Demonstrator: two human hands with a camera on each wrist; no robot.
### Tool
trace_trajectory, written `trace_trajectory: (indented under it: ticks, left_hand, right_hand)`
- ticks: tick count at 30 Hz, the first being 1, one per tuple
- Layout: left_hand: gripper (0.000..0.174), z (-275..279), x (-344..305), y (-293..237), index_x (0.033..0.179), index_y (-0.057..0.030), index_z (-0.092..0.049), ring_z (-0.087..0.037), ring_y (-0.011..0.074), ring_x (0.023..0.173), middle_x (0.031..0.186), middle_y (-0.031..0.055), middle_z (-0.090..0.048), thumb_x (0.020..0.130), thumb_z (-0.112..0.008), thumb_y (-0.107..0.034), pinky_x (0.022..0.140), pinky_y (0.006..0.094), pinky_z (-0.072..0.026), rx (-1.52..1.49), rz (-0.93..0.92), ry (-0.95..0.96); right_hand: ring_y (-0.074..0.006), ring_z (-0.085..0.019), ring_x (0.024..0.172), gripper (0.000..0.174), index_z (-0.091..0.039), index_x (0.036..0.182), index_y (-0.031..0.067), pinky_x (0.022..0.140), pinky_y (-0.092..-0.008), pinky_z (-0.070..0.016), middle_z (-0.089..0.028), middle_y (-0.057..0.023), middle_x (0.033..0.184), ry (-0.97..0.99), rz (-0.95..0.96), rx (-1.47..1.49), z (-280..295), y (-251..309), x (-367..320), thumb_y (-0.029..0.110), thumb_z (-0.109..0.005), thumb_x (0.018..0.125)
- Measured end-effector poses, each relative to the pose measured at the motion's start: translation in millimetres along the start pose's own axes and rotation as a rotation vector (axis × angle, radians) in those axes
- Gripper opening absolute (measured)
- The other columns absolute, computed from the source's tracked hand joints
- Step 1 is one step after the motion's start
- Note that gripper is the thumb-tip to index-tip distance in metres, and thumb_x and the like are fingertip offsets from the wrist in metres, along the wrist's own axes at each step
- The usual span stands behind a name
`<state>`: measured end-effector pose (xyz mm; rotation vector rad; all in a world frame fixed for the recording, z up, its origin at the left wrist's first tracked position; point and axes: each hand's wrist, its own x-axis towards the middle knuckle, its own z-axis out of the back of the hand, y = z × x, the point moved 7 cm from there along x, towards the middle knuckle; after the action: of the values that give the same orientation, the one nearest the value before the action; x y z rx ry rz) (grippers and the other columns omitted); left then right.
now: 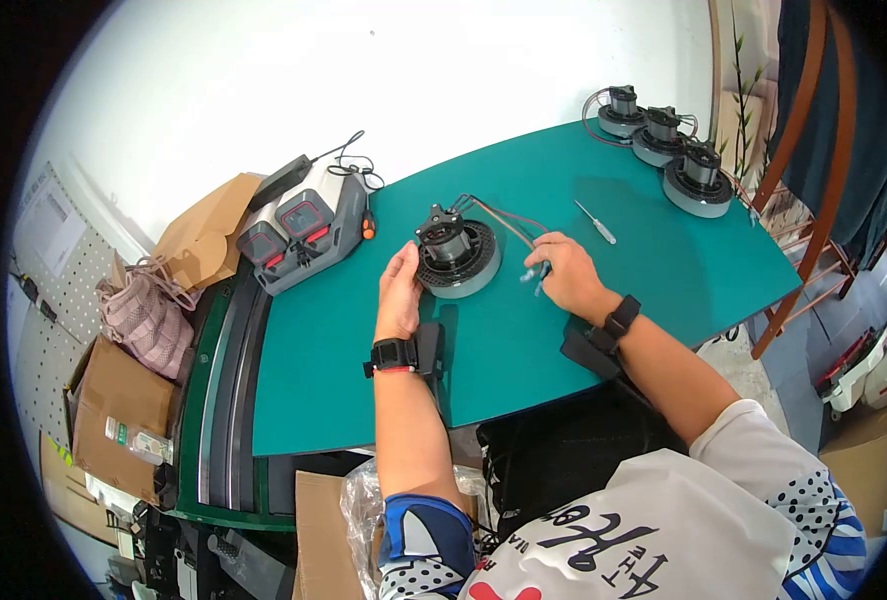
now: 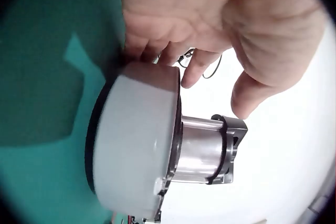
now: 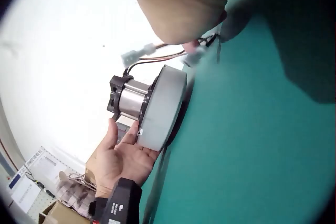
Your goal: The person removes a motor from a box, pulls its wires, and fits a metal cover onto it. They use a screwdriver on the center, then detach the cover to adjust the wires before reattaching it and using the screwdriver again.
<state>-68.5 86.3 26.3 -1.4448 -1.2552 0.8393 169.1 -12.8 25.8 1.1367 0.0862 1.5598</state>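
Observation:
A motor (image 1: 451, 250) with a round white base, a black rim and a silver body stands upright on the green table (image 1: 354, 390). My left hand (image 1: 399, 295) is at its left side; in the left wrist view its straight fingers lie along the white base (image 2: 136, 134), with the thumb near the black top bracket (image 2: 233, 140). To the right of the motor, my right hand (image 1: 569, 275) grips its red and black wires (image 1: 509, 218) close to the connectors. A pale plug connector (image 3: 137, 55) sticks out from under that hand in the right wrist view, its fingertips mostly hidden.
A small screwdriver (image 1: 597, 223) lies right of the wires. Three similar motors (image 1: 701, 180) stand at the back right. A grey charging station (image 1: 309, 225) and an orange-handled tool (image 1: 369, 226) are at the back left, beside a cardboard box (image 1: 199, 230).

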Motion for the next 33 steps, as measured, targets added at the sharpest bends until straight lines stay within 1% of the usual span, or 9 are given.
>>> trace_trajectory:
  ticks: [2,4,8,13,16,18,22,24,33]
  left_hand:
    - [0.048,1.1,-0.2,0.6,0.122,-0.0022,-0.052,-0.05,0.016,0.109,0.119,0.0068,-0.055,0.088,-0.06,-0.035,0.095,0.0324,-0.0348,0.023,-0.004,-0.018]
    - [0.049,2.1,-1.9,-0.3,0.122,-0.0028,-0.052,-0.051,0.0159,0.106,0.116,0.0058,-0.056,0.087,-0.061,-0.036,0.093,0.0327,-0.0359,0.046,-0.007,-0.036]
    - [0.05,11.0,-4.5,-1.1,0.119,-0.0042,-0.054,-0.051,0.0138,0.096,0.105,0.0027,-0.058,0.084,-0.064,-0.038,0.081,0.0334,-0.0399,0.132,0.016,-0.113]
    - [0.048,20.3,2.7,9.0,0.117,-0.0037,-0.055,-0.052,0.0129,0.09,0.101,0.0013,-0.059,0.083,-0.065,-0.035,0.074,0.0324,-0.0424,0.214,-0.004,-0.128]
    - [0.045,23.6,6.6,15.2,0.118,-0.0023,-0.055,-0.054,0.0127,0.087,0.101,0.002,-0.06,0.084,-0.065,-0.032,0.072,0.0304,-0.0431,0.222,0.042,-0.125]
    - [0.04,22.4,4.5,13.2,0.115,-0.0014,-0.057,-0.055,0.0122,0.085,0.099,0.0034,-0.061,0.086,-0.063,-0.028,0.07,0.0296,-0.0443,0.279,0.0,-0.133]
    - [0.032,21.6,0.5,7.7,0.11,-0.0045,-0.06,-0.058,0.0125,0.08,0.095,0.0034,-0.064,0.088,-0.06,-0.028,0.069,0.0287,-0.0444,0.272,-0.038,-0.133]
    - [0.028,24.4,3.5,15.7,0.109,-0.0013,-0.061,-0.06,0.0138,0.076,0.091,0.0047,-0.065,0.088,-0.06,-0.02,0.066,0.0288,-0.0466,0.015,0.083,-0.069]
    - [0.035,12.7,-10.0,-3.7,0.117,-0.0005,-0.056,-0.059,0.0103,0.075,0.091,0.0028,-0.065,0.086,-0.064,-0.014,0.062,0.0236,-0.0455,-0.037,-0.014,-0.041]
  right_hand:
    - [-0.0309,-0.055,0.103,0.027,-0.067,0.084,0.0072,0.085,-0.0391,-0.0441,-0.06,-0.0123,0.107,0.029,-0.002,-0.09,-3.5,0.4,-3.1,-0.005,-0.059,0.062]
    - [-0.0302,-0.052,0.11,0.028,-0.069,0.086,0.008,0.09,-0.04,-0.041,-0.061,-0.0105,0.11,-0.125,0.039,-0.38,7.1,10.8,-5.8,-0.003,-0.059,0.062]
    - [-0.0305,-0.051,0.109,0.027,-0.068,0.089,0.0071,0.091,-0.0398,-0.04,-0.061,-0.01,0.107,-0.135,0.047,-0.233,14.8,16.3,-1.4,0.0,-0.058,0.065]
    - [-0.0298,-0.052,0.104,0.028,-0.064,0.096,0.0067,0.089,-0.0396,-0.0402,-0.06,-0.0103,0.104,-0.083,0.321,0.001,12.7,63.1,-1.5,0.005,-0.059,0.068]
    - [-0.0323,-0.052,0.104,0.034,-0.059,0.104,0.0061,0.09,-0.0417,-0.0398,-0.057,-0.0125,0.109,0.042,0.22,0.007,-3.1,71.5,8.5,0.017,-0.065,0.072]
    - [-0.0334,-0.049,0.111,0.054,-0.048,0.121,0.0049,0.095,-0.0418,-0.0357,-0.052,-0.0179,0.119,0.207,0.063,-0.098,-20.7,65.7,16.2,0.028,-0.067,0.076]
    - [-0.033,-0.048,0.113,0.061,-0.046,0.124,0.0051,0.096,-0.0411,-0.0336,-0.051,-0.0195,0.122,0.327,-0.023,-0.204,-35.3,50.2,20.0,0.03,-0.07,0.074]
    - [-0.032,-0.048,0.114,0.066,-0.047,0.125,0.005,0.098,-0.0404,-0.0319,-0.053,-0.0183,0.121,0.257,0.094,-0.166,-35.1,43.0,14.5,0.033,-0.072,0.072]
    - [-0.0315,-0.051,0.112,0.063,-0.055,0.119,0.0057,0.097,-0.0409,-0.0326,-0.059,-0.0158,0.115,0.297,0.052,0.052,-22.4,23.0,16.1,0.037,-0.074,0.068]
